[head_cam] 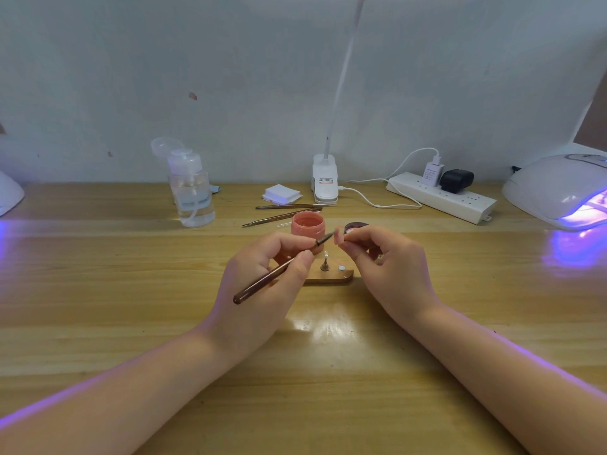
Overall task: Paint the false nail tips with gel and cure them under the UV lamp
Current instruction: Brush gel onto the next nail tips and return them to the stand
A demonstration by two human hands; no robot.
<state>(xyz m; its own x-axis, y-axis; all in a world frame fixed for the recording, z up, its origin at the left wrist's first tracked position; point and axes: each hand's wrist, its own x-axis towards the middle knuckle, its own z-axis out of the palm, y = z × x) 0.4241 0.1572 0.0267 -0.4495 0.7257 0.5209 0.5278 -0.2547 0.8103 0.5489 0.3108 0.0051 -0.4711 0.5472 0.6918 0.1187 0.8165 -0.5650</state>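
My left hand point(262, 277) grips a brown nail brush point(279, 269), its bristle end pointing up and right. The brush tip touches a small pink false nail tip point(339, 238) that my right hand point(387, 267) pinches between thumb and fingers. Behind my hands stands an open pink gel pot point(307, 226), and its dark lid point(356, 226) lies just to the right. Below the nail tip sits a wooden nail stand point(331, 277) with a metal peg. At the far right edge a white UV lamp point(555, 188) glows purple.
A clear pump bottle point(193, 195) stands at the back left. Two spare brushes point(285, 213), a stack of white wipes point(281, 194), a clip desk lamp point(325, 178) and a white power strip point(443, 198) with cables line the back of the wooden table point(131, 274). Another white lamp point(10, 195) peeks in at left.
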